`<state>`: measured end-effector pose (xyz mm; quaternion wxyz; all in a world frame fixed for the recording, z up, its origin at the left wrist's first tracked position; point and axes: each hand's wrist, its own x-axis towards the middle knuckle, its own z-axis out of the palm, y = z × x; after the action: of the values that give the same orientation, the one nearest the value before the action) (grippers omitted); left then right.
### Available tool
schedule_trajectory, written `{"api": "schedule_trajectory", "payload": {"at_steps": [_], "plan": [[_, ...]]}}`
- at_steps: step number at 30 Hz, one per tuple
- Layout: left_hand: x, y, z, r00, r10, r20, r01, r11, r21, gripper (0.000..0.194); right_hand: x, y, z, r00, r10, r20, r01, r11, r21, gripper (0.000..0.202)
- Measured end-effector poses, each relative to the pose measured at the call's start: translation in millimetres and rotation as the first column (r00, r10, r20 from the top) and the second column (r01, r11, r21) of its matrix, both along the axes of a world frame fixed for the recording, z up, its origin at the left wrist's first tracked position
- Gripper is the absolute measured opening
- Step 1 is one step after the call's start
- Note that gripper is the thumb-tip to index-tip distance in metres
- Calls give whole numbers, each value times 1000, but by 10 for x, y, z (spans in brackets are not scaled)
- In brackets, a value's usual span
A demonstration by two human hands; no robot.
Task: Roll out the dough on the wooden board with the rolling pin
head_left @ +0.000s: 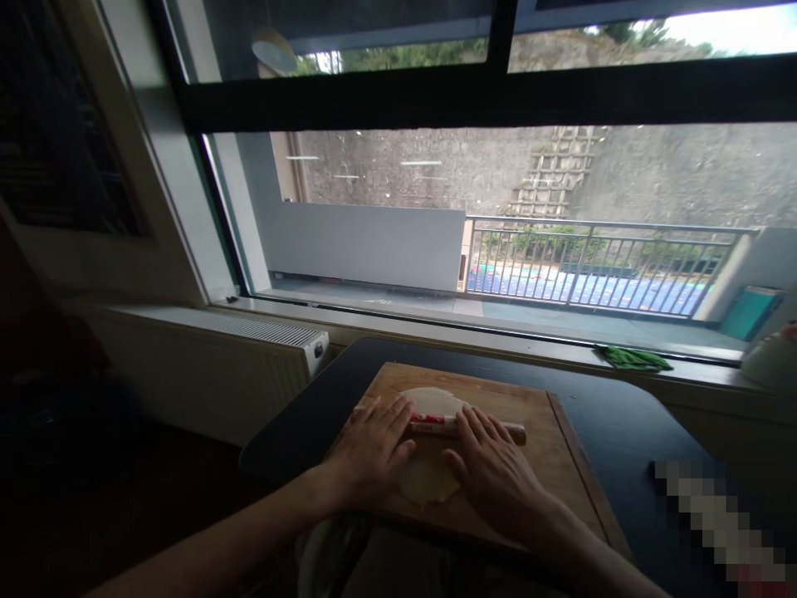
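Dough sheet (pixel 428 480), pale, rounded: apparently mid-rolling.
Left hand (pixel 372 442), right hand (pixel 498 465): fingers (pixel 481 423) extended, unclenched, on brown wooden rolling pin (pixel 432 428).
Next: probably steady pressure.

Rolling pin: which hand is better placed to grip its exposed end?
Right hand, likely: it lies across the rolling pin beside the exposed end; the left hand is farther from that end.

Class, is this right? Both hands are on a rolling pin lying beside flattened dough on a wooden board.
Not quite: in the head view, the rolling pin lies across the flattened dough, which shows on its near and far sides. The left hand and right hand on it, and the wooden board, are as stated.
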<state>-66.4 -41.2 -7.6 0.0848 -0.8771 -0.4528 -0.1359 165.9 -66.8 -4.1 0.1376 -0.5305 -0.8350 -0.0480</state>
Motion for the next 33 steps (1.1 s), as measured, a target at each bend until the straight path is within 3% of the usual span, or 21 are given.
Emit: {"api": "schedule_trajectory", "payload": {"at_steps": [3,6,9,12,15,19,22,24,27,31,33], "plan": [[174,530,48,998,63,21,-62,998,-28,55,-109,503,157,993,-118,6,118,992,-52,53],[384,1059,126,982,190,15,-187,973,-135,55,-182,973,290,990,-139,29,141,987,-82,43],[490,1282,167,961,275,-1,-270,940,-207,53,-196,1155,344,991,-126,49,130,986,-102,36],[428,1082,149,979,200,28,-195,970,-143,50,-173,966,308,995,-98,35,101,990,-95,40],[237,560,129,998,13,66,-9,998,-67,47,-125,489,220,998,-57,0,57,996,-70,45],[-33,-160,165,993,-106,53,109,991,-73,46,-10,-131,137,996,74,-48,-76,996,-49,52],[-112,-330,167,989,-147,9,148,985,-92,49,80,-184,143,994,89,-55,-94,993,-78,48],[-71,-191,130,991,-131,5,131,989,-74,50,106,16,171,1000,5,-24,-7,996,-94,46],[116,297,67,999,-34,20,35,999,-40,54,91,488,234,990,-136,36,139,986,-89,42],[433,1022,85,987,156,22,-152,980,-128,54,41,1019,331,985,-159,63,165,981,-107,33],[539,1233,121,975,220,4,-215,958,-189,52,24,1146,364,984,-163,69,170,979,-112,33]]}}
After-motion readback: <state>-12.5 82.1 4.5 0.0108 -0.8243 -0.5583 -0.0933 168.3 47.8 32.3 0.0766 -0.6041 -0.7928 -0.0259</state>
